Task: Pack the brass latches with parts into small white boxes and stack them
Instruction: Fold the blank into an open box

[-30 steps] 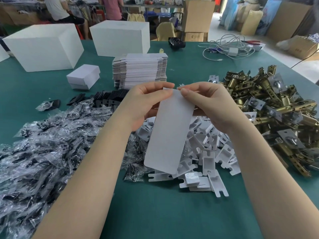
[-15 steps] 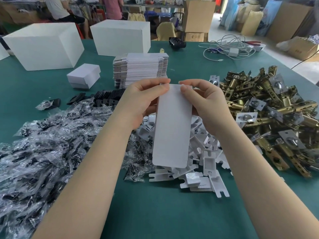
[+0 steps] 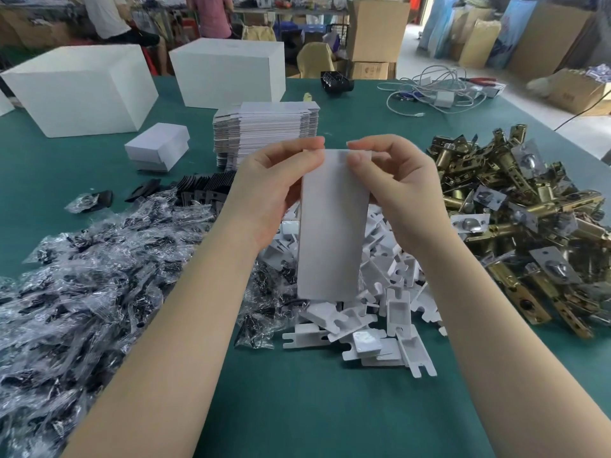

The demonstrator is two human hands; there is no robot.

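Nearest, white plastic inserts (image 3: 373, 312) lie heaped on the green table (image 3: 314, 408). Above them hangs the flat white box blank (image 3: 332, 226), upright, its top edge pinched by both hands: left hand (image 3: 264, 190) at 10 o'clock of the blank, right hand (image 3: 396, 190) at 2 o'clock, fingers curled round it. Bagged parts (image 3: 82, 276) spread at 9 o'clock, brass latches (image 3: 515, 206) at 3 o'clock. The stack of flat blanks (image 3: 264, 127) sits beyond at 12 o'clock.
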